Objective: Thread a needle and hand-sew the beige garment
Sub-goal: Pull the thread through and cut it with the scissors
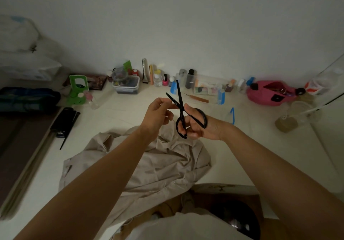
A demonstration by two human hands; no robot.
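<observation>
Both hands hover above the crumpled beige garment [149,165] on the table [242,156]. The left hand [158,113] pinches what looks like a faint thread [171,101], just left of the open blades of the black scissors [180,107]. The right hand [197,126] grips the loops, with the blades pointing away.

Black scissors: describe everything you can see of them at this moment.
The black scissors are matte black all over, blades and both handle loops. The blades stand open in a V, tips pointing up toward the wall. The right hand grips the loops, holding them in the air above the beige garment. The left hand pinches what looks like thread beside the left blade; contact is unclear.
</observation>
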